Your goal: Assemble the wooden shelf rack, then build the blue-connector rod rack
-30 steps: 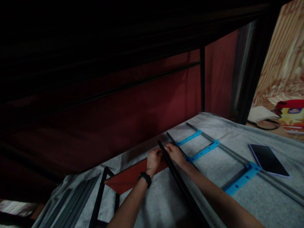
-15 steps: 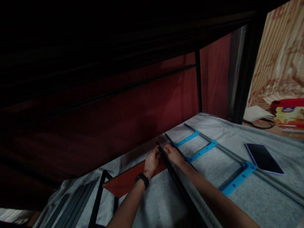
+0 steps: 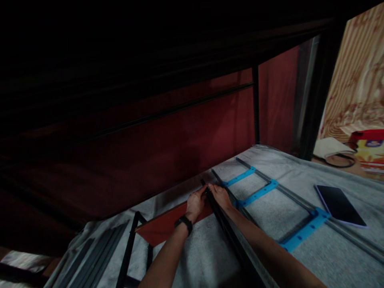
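Observation:
A long black bar (image 3: 229, 240) runs from the bottom of the view to a reddish-brown board (image 3: 162, 225). On the bar's left side, my left hand (image 3: 195, 204), with a dark watch on the wrist, has its fingers closed in a pinch near the far end. What those fingertips hold is hidden. My right hand (image 3: 220, 195) is closed on the far end of the bar from the right. The board's other end meets a black frame (image 3: 127, 248) at the left.
Blue brackets (image 3: 258, 195) joined by grey rails (image 3: 295, 200) lie on the grey cloth (image 3: 207, 252). A phone (image 3: 340, 205) rests at the right, and grey strips (image 3: 96, 256) at the left. Dark bed-like framing (image 3: 256, 106) stands behind and overhead. A red box (image 3: 370, 150) is beyond.
My right hand has moved in closer against the bar's end, its fingers now nearer the left fingertips. The whole view has shifted slightly.

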Tool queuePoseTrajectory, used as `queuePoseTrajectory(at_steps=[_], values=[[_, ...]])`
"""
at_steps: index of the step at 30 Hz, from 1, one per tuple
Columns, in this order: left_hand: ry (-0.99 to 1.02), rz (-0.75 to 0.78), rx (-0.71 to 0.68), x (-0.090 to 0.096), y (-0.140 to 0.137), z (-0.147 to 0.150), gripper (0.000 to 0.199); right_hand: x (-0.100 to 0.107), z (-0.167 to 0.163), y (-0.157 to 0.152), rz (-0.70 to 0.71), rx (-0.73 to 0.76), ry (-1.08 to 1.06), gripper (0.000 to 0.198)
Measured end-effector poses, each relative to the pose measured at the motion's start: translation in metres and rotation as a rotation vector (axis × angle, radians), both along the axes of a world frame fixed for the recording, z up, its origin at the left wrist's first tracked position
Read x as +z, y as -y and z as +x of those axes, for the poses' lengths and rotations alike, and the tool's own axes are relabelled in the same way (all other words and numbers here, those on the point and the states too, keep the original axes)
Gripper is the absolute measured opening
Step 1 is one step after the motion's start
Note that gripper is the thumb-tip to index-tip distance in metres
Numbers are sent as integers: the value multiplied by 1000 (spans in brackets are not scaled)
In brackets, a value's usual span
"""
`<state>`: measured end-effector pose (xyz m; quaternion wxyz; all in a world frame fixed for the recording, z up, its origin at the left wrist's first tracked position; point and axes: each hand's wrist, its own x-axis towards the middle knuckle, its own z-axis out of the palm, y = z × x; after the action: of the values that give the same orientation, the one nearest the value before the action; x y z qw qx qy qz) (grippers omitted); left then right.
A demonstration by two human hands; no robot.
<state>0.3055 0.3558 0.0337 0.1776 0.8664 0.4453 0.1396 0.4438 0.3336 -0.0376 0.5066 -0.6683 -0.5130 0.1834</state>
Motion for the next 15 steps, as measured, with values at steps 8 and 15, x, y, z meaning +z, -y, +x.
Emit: queuePoseTrajectory(at_steps=[8,15], values=[[32,-15,3,-4,-1,0,58,-5,10,16,58,85,-58,27],[45,-15,-9,-8,-3,-1,57,2,14,13,62,171,-119,35]])
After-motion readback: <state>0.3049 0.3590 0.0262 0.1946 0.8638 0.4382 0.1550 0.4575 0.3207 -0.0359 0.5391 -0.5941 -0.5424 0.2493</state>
